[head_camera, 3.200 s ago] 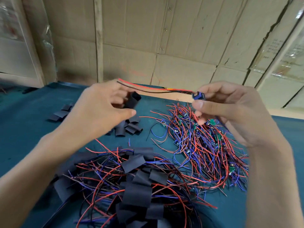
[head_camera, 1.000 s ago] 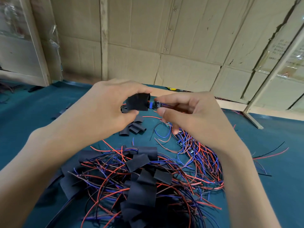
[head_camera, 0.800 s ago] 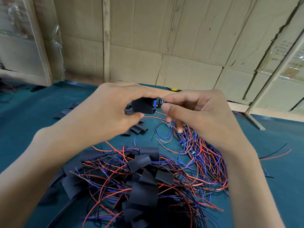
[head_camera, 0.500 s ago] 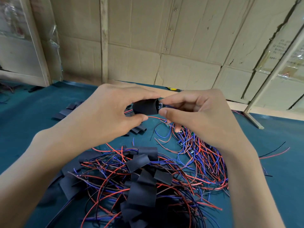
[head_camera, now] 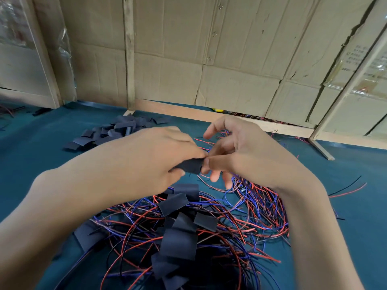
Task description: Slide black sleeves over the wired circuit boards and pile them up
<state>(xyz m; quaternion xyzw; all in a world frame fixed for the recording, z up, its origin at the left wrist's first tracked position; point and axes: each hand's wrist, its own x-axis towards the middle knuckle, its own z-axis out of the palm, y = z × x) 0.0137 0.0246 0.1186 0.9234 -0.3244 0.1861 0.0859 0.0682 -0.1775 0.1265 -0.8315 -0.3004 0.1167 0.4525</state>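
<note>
Loose sleeves: a heap of flat black sleeve pieces (head_camera: 117, 130) lay far left on the green table cloth (head_camera: 41, 164).
My left hand (head_camera: 150, 158): it gripped one soft black tube sleeve (head_camera: 191, 165), up above the wires.
Done pile: sleeved boards with red and blue wires (head_camera: 178, 231) lay below my hands.
My right hand (head_camera: 240, 153): its thumb and finger pinched the sleeve's end.
Bare wires: a red and blue tangle (head_camera: 261, 201) lay under that hand.

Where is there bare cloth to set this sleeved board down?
Bare teal cloth lies left, between the loose sleeve pile and the left forearm; more far right, beyond the unsleeved wire heap. Crowded: the sleeved pile under the hands.
</note>
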